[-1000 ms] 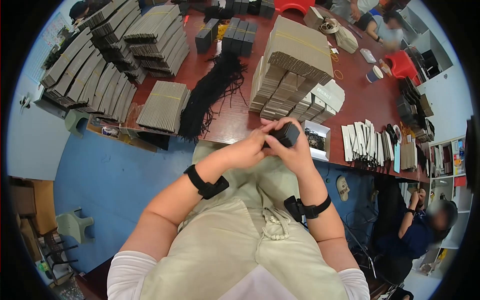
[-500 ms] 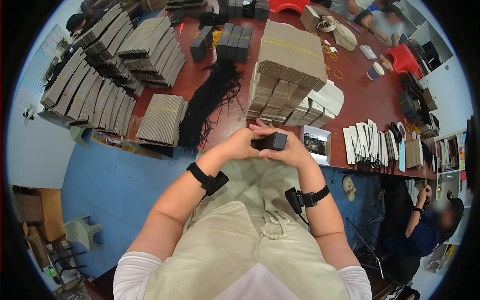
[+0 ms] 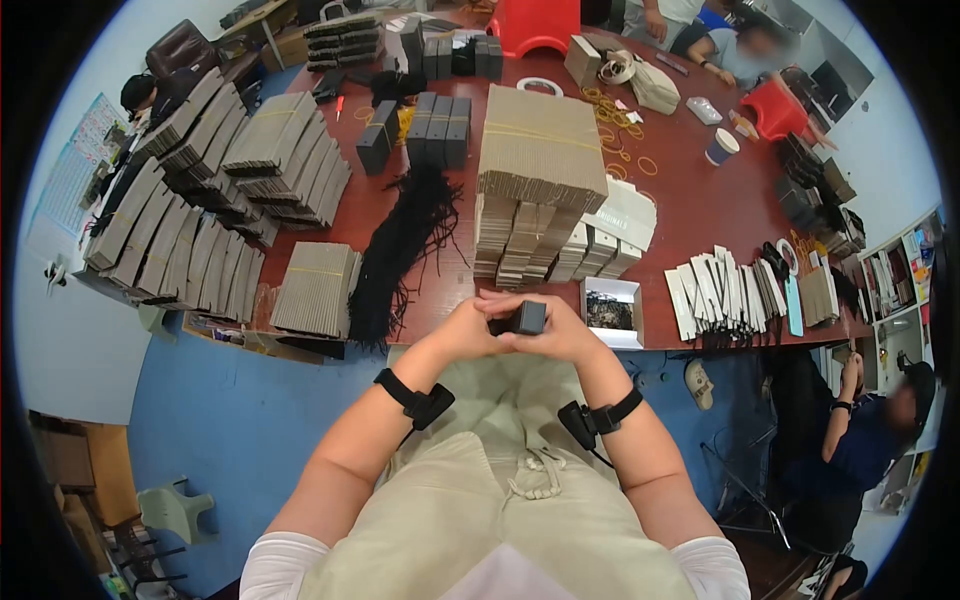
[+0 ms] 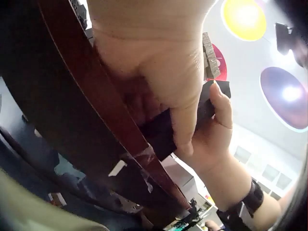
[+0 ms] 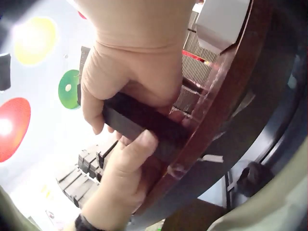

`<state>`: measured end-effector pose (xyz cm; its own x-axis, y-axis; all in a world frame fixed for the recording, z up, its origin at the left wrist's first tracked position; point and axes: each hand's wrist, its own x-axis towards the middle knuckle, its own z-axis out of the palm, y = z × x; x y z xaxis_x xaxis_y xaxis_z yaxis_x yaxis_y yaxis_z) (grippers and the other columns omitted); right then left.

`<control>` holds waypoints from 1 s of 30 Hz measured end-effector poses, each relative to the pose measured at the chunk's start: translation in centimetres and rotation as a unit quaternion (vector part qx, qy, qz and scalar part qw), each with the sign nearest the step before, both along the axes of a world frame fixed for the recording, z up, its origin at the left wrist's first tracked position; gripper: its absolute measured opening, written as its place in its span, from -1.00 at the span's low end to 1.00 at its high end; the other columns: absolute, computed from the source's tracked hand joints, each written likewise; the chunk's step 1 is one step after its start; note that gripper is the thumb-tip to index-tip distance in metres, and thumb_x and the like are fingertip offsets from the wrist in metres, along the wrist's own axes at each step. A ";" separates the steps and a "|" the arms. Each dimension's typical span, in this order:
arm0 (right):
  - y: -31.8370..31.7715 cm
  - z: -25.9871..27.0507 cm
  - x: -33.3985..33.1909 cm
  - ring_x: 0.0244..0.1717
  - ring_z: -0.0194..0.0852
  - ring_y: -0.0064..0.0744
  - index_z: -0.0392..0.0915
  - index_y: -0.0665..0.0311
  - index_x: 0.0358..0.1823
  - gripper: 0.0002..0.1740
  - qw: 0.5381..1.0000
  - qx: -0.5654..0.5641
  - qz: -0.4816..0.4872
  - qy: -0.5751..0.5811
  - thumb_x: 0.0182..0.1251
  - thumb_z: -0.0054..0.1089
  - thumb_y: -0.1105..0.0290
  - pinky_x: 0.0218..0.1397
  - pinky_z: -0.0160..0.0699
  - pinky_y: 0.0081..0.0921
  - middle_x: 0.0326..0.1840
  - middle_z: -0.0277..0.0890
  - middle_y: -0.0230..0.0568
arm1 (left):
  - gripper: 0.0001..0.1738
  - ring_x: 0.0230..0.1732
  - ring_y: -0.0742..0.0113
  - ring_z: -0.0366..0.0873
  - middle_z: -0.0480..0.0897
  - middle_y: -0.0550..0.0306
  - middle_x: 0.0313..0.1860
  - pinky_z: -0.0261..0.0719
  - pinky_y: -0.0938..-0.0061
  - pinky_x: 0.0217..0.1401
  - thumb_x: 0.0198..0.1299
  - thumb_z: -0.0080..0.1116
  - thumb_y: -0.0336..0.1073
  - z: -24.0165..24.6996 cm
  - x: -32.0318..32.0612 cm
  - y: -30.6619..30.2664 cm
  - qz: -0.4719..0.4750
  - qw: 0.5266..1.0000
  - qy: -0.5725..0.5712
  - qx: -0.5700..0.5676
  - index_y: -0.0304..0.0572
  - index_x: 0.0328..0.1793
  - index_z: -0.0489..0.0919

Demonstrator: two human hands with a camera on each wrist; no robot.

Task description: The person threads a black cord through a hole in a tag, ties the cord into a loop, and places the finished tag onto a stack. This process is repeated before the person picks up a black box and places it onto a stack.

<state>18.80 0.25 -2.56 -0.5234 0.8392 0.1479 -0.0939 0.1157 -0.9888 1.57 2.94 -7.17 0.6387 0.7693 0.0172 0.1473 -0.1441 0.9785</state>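
Observation:
Both hands hold a black oblong block (image 3: 529, 318) at the table's front edge, in front of the tall card stack. My left hand (image 3: 468, 330) grips its left end, fingers wrapped along the far side and thumb on the near side. From the other side my right hand (image 3: 563, 332) grips the right end. In the right wrist view the block (image 5: 139, 118) shows a smooth, dark long face, with the left thumb (image 5: 144, 142) pressed against it. The left wrist view shows the block (image 4: 161, 132) partly covered by the left palm and fingers.
A tall stack of grey-brown cards (image 3: 540, 140) stands just beyond the hands. Black cords (image 3: 405, 250) lie to its left, near more stacks (image 3: 315, 290). Rightward are a white box (image 3: 612, 335), white tags (image 3: 715, 295) and a paper cup (image 3: 722, 147). Other people sit around.
The block has turned in the hands from a raised tilt to lying more level, and the fingers have shifted around it. The head view has tilted, so the table appears lower.

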 end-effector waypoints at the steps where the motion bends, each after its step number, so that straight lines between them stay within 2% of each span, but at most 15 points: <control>1: 0.0 0.1 0.0 0.32 0.24 -0.13 0.54 0.37 -0.06 -0.55 1.000 0.018 0.007 -0.022 -0.05 0.41 0.44 0.40 0.10 -0.20 0.14 0.47 -0.05 | -0.49 -0.09 0.43 0.56 0.64 0.15 -0.15 0.51 0.44 0.05 -0.28 0.43 -0.47 -0.7 -0.2 0.2 -0.015 0.998 -0.008 0.061 -0.27 -0.07 0.58; 2: -0.1 0.3 0.1 0.33 0.23 -0.12 0.54 0.36 -0.05 -0.50 0.999 0.032 0.023 -0.022 -0.08 0.45 0.38 0.39 0.10 -0.19 0.17 0.44 -0.04 | -0.47 -0.10 0.43 0.55 0.64 0.16 -0.14 0.51 0.44 0.05 -0.29 0.44 -0.48 -1.1 -0.5 0.4 -0.030 0.992 -0.016 0.121 -0.26 -0.05 0.58; 4: -0.7 1.6 0.4 0.35 0.20 -0.11 0.54 0.36 -0.04 -0.40 0.997 0.061 0.043 -0.021 -0.14 0.53 0.25 0.39 0.10 -0.17 0.23 0.37 0.00 | -0.46 -0.08 0.44 0.54 0.62 0.17 -0.12 0.51 0.45 0.06 -0.28 0.46 -0.47 1.5 -0.9 -0.2 -0.081 0.996 -0.020 0.008 -0.26 -0.04 0.57; 6: -1.5 2.4 1.1 0.38 0.10 -0.14 0.49 0.33 0.05 -0.20 0.988 -0.015 0.124 0.094 -0.25 0.57 0.06 0.36 0.13 -0.18 0.35 0.18 0.04 | -0.40 -0.08 0.44 0.52 0.60 0.18 -0.08 0.50 0.47 0.06 -0.29 0.50 -0.46 4.1 -0.8 -0.7 -0.136 0.988 0.023 -0.067 -0.25 0.00 0.55; 8: -1.8 3.0 1.8 0.29 0.24 -0.21 0.46 0.33 0.11 -0.22 0.988 -0.026 0.130 0.072 -0.18 0.54 0.14 0.32 0.19 -0.24 0.27 0.30 -0.01 | -0.33 -0.05 0.44 0.51 0.59 0.16 -0.06 0.49 0.48 0.07 -0.32 0.53 -0.44 5.1 -0.4 -1.1 -0.173 0.984 -0.020 -0.049 -0.26 0.04 0.51; 9: -2.1 3.2 2.0 0.24 0.28 -0.23 0.46 0.33 0.11 -0.24 0.992 -0.042 0.105 0.065 -0.16 0.53 0.17 0.29 0.24 -0.27 0.24 0.34 -0.03 | -0.29 -0.04 0.44 0.50 0.58 0.16 -0.05 0.49 0.47 0.07 -0.33 0.54 -0.46 4.9 -0.3 -0.8 -0.216 0.976 0.019 0.004 -0.27 0.06 0.48; 10: -2.2 3.2 1.9 0.20 0.33 -0.26 0.45 0.33 0.11 -0.27 0.993 -0.060 0.088 0.057 -0.14 0.52 0.21 0.26 0.28 -0.30 0.21 0.37 -0.06 | -0.29 -0.04 0.44 0.50 0.58 0.16 -0.04 0.49 0.46 0.06 -0.32 0.54 -0.47 4.8 0.0 -0.6 -0.218 0.975 -0.011 -0.045 -0.26 0.08 0.47; 12: -2.2 2.6 1.6 0.07 0.45 -0.37 0.44 0.33 0.09 -0.40 0.994 -0.102 0.019 0.046 -0.05 0.43 0.38 0.12 0.42 -0.42 0.09 0.48 -0.14 | -0.26 -0.03 0.45 0.49 0.57 0.18 -0.03 0.48 0.45 0.06 -0.30 0.52 -0.50 4.8 -0.7 -0.7 -0.196 0.966 -0.071 -0.151 -0.24 0.12 0.45; 14: -2.7 4.3 0.6 -0.04 0.47 -0.53 0.47 0.33 0.02 -0.55 0.985 -0.088 -0.076 0.125 0.03 0.30 0.56 0.03 0.48 -0.51 -0.03 0.54 -0.32 | -0.27 0.01 0.42 0.48 0.56 0.18 -0.01 0.46 0.47 0.09 -0.09 0.38 -0.54 4.5 -1.5 0.6 -0.203 0.975 0.003 -0.088 -0.24 0.27 0.33; 15: -2.2 3.7 0.8 -0.05 0.48 -0.53 0.47 0.35 -0.05 -0.63 0.990 -0.044 -0.103 0.087 0.06 0.25 0.61 0.02 0.48 -0.51 -0.09 0.56 -0.29 | -0.34 0.01 0.42 0.49 0.56 0.17 -0.01 0.45 0.48 0.10 -0.05 0.34 -0.53 5.1 -1.8 0.5 -0.170 0.977 -0.055 -0.118 -0.27 0.24 0.35; 17: -1.8 6.5 -0.2 -0.12 0.51 -0.55 0.46 0.35 -0.07 -0.66 0.987 0.005 -0.152 0.054 0.09 0.25 0.58 -0.02 0.50 -0.54 -0.16 0.57 -0.27 | -0.54 -0.05 0.44 0.51 0.57 0.16 -0.04 0.46 0.53 0.06 0.06 0.26 -0.52 4.4 -1.9 0.3 -0.091 0.972 -0.154 -0.154 -0.33 0.13 0.45; 20: -0.7 7.5 -1.1 -0.15 0.53 -0.54 0.45 0.36 -0.06 -0.68 0.984 0.000 -0.175 0.029 0.12 0.24 0.56 -0.03 0.51 -0.53 -0.16 0.58 -0.26 | -0.64 -0.07 0.44 0.53 0.58 0.16 -0.08 0.49 0.55 0.02 0.09 0.24 -0.48 0.6 -3.3 0.9 -0.046 0.996 -0.069 -0.042 -0.34 0.05 0.51; 24: 0.1 6.5 -1.2 -0.11 0.53 -0.50 0.43 0.36 -0.04 -0.67 0.981 -0.006 -0.190 0.050 0.14 0.22 0.58 0.01 0.50 -0.52 -0.14 0.57 -0.25 | -0.79 -0.13 0.48 0.55 0.62 0.16 -0.18 0.52 0.57 -0.05 0.17 0.18 -0.45 0.0 -4.1 0.8 0.042 0.984 -0.115 -0.128 -0.33 -0.07 0.56; 26: 0.4 6.0 -1.3 -0.09 0.52 -0.48 0.43 0.36 -0.03 -0.66 0.976 0.013 -0.210 0.058 0.13 0.21 0.60 0.02 0.50 -0.51 -0.13 0.57 -0.25 | -0.82 -0.18 0.53 0.54 0.62 0.19 -0.22 0.51 0.62 -0.11 0.20 0.15 -0.44 -0.4 -4.1 0.7 0.036 0.986 -0.123 -0.107 -0.31 -0.08 0.56; 30: 0.9 6.5 -1.8 -0.16 0.55 -0.50 0.40 0.44 -0.09 -0.69 0.952 -0.082 -0.256 0.147 0.13 0.24 0.59 -0.04 0.53 -0.54 -0.20 0.59 -0.19 | -0.83 -0.20 0.56 0.53 0.61 0.21 -0.22 0.51 0.65 -0.13 0.20 0.16 -0.44 -0.7 -4.3 0.7 0.017 0.988 -0.120 -0.093 -0.30 -0.09 0.57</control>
